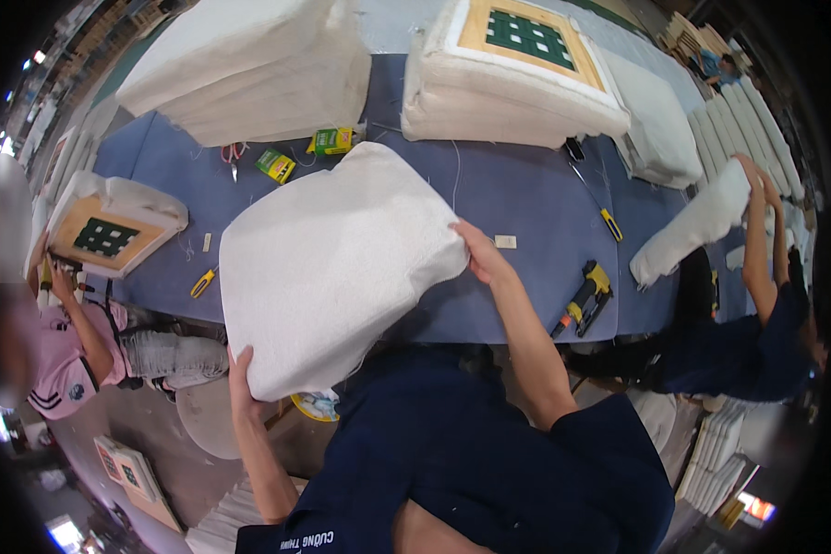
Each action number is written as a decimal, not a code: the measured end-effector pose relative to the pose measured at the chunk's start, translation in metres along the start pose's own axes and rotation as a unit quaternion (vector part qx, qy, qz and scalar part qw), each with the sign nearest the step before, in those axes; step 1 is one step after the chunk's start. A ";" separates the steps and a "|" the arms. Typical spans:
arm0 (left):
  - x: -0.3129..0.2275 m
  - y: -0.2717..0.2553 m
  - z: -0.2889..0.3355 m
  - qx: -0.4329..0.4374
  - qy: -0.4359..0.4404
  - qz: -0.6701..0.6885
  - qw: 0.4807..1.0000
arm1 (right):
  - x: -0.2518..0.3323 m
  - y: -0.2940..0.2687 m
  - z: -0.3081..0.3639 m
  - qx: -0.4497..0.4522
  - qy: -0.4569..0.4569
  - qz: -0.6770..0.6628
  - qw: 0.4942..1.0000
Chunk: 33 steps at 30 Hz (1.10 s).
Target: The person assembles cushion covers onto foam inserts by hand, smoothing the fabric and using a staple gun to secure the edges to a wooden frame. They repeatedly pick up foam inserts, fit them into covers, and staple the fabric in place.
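A white fabric-covered seat cushion (328,254) is tilted over the near edge of the blue-covered table, its smooth face up. My left hand (244,377) grips its lower left corner, with the fingers partly hidden beneath. At the right corner my right hand (481,251) grips the cushion's side, thumb toward the top. Beyond the cushion lie a green-and-yellow box (275,165), a second such box (331,141) and red-handled pliers (234,159). To the right of my right hand rests a black-and-yellow staple gun (585,297).
White cushions (249,74) are stacked at the back left; another stack (499,92) has a wooden frame with green webbing on top. Screwdrivers (609,224) lie on the table (535,198). Co-workers handle a webbed cushion (111,226) at left and a white cushion (697,222) at right.
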State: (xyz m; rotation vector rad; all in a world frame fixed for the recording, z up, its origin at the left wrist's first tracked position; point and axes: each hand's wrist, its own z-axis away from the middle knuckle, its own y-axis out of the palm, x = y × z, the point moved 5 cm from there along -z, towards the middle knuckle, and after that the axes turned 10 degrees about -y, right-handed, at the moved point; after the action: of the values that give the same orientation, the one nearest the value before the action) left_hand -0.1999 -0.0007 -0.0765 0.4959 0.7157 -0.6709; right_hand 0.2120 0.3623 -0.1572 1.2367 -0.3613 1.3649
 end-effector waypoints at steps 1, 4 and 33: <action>0.009 0.004 0.006 -0.001 0.020 -0.007 1.000 | -0.011 -0.005 0.015 0.003 -0.022 0.005 1.000; 0.011 0.016 0.025 0.013 0.051 -0.045 0.998 | -0.035 -0.029 0.084 -0.028 -0.035 -0.013 0.999; 0.328 0.320 0.040 0.330 0.596 -0.647 0.343 | -0.289 -0.139 0.307 -0.328 -0.176 -0.144 0.917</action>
State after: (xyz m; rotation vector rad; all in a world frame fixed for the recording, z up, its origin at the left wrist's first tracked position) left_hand 0.2280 0.0681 -0.2312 1.1970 2.4185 -2.2784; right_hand 0.3898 -0.0038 -0.3340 0.9076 -0.7849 0.6681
